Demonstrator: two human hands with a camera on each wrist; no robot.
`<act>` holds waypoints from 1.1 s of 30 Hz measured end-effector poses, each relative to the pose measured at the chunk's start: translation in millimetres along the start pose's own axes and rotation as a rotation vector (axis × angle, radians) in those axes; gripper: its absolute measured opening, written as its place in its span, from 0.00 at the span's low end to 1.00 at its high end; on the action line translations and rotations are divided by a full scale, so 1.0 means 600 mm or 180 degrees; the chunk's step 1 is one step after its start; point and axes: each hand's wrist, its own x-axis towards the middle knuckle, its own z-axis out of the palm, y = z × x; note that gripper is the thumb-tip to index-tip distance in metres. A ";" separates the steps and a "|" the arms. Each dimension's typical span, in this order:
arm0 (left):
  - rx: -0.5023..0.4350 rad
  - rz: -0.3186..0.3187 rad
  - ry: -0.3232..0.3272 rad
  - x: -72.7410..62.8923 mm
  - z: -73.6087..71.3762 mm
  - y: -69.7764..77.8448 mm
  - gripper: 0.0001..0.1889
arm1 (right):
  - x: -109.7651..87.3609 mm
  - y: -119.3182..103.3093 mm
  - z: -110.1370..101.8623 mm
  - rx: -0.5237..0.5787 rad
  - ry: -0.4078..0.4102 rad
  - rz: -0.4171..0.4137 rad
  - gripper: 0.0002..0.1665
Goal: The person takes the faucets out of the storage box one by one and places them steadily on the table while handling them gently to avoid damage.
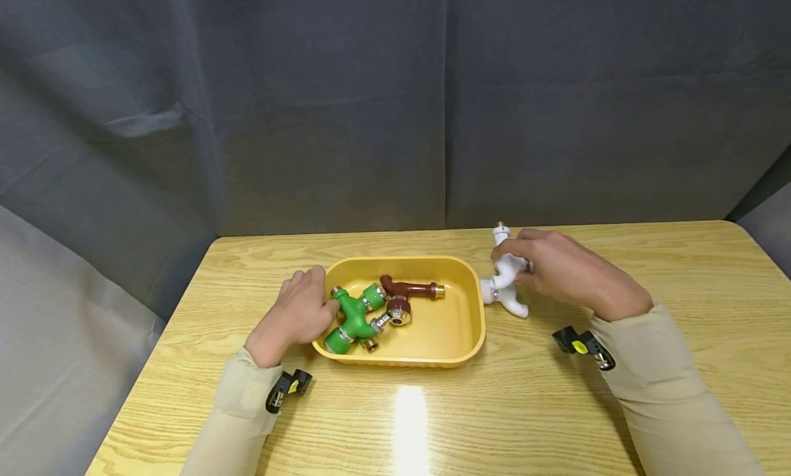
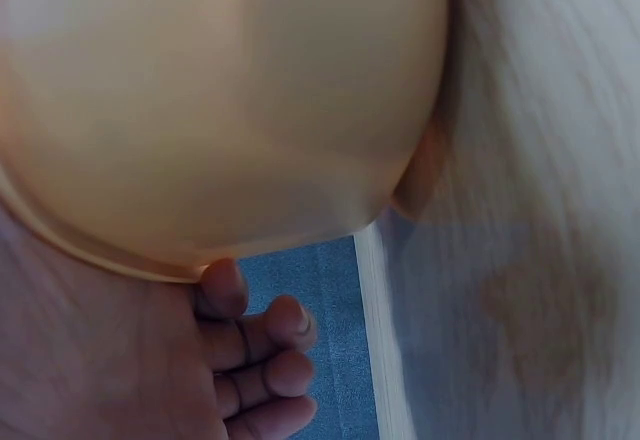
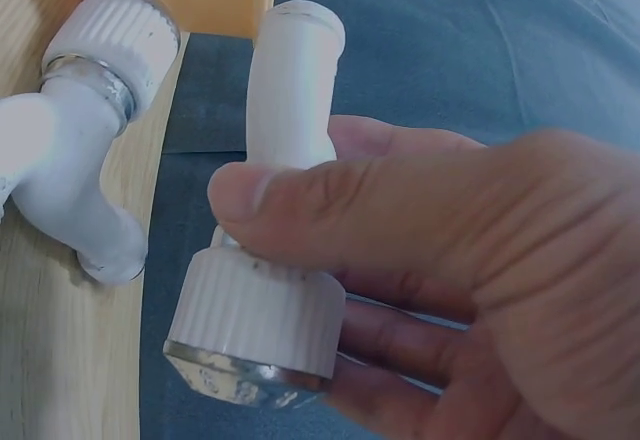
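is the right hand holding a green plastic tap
No, the right hand grips a white, tubular plastic tap.

A curtained, booth-like workspace; grey drapes [image 1: 334, 119] flank a wood-grain table [image 1: 500, 417].

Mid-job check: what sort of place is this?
Likely a screened-off work booth, though the wider room isn't visible: dark cloth hangs behind a wood-grain table, where a yellow tray holds plumbing taps.

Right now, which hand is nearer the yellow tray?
Left. The left hand grips the yellow tray at its left end; the right hand holds a white tap beyond the tray's right end.
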 end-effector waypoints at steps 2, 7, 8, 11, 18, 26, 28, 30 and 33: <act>0.0003 -0.0003 -0.0005 0.000 0.000 0.000 0.14 | 0.000 0.002 0.001 0.0006 -0.0005 -0.0004 0.22; 0.0014 0.0004 -0.0013 -0.001 0.000 -0.001 0.14 | 0.000 0.005 0.001 0.0024 -0.0037 0.0012 0.21; 0.0014 0.0006 -0.0013 -0.001 0.000 -0.001 0.13 | 0.000 0.005 0.002 0.0026 -0.0043 0.0017 0.21; 0.0011 0.0010 -0.0012 -0.001 0.000 -0.001 0.13 | 0.000 0.007 0.002 0.0030 -0.0050 0.0034 0.21; 0.0000 0.0007 -0.0019 -0.002 -0.001 0.000 0.13 | -0.002 0.011 0.004 0.0067 -0.0109 0.0093 0.21; -0.0004 0.0015 -0.0019 -0.002 -0.001 0.000 0.13 | -0.002 0.017 0.006 0.0115 -0.0172 0.0115 0.22; -0.0010 0.0016 -0.0016 -0.002 -0.001 0.000 0.13 | -0.002 0.020 0.007 0.0133 -0.0187 0.0121 0.22; -0.0012 0.0017 -0.0015 -0.002 -0.001 0.000 0.13 | -0.002 0.022 0.009 0.0145 -0.0203 0.0128 0.22; -0.0018 0.0012 -0.0015 -0.001 -0.001 0.000 0.13 | -0.002 0.025 0.010 0.0161 -0.0223 0.0145 0.22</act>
